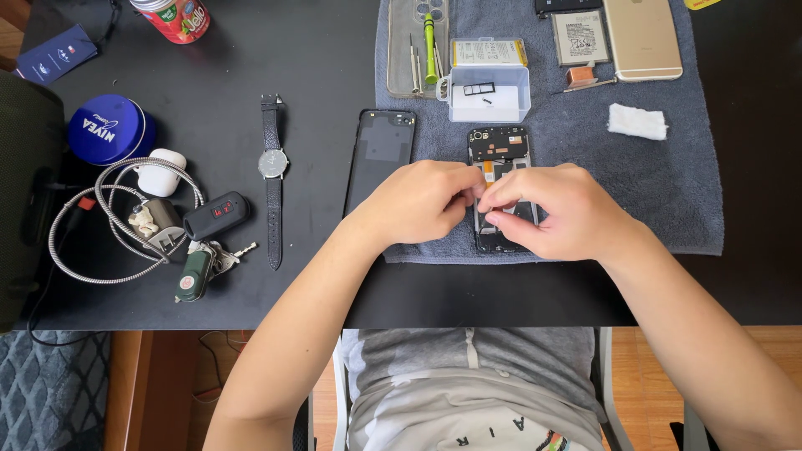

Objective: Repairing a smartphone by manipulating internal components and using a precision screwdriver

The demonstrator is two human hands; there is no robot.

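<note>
Centrally, the left hand (418, 203) and right hand (555, 209) meet over an opened phone (499, 150) lying on a grey towel (668, 184) on the black bench (317, 100). Both sets of fingers are pinched narrow above its interior; what they grip cannot be told. A detached back cover (381, 159) lies just left of the phone.

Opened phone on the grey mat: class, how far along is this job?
Done: the back cover is off, lying beside the opened phone. In hand: the left hand and right hand pinch something small, hidden, over its middle. Left: the internals remain exposed, cover not refitted.
</note>
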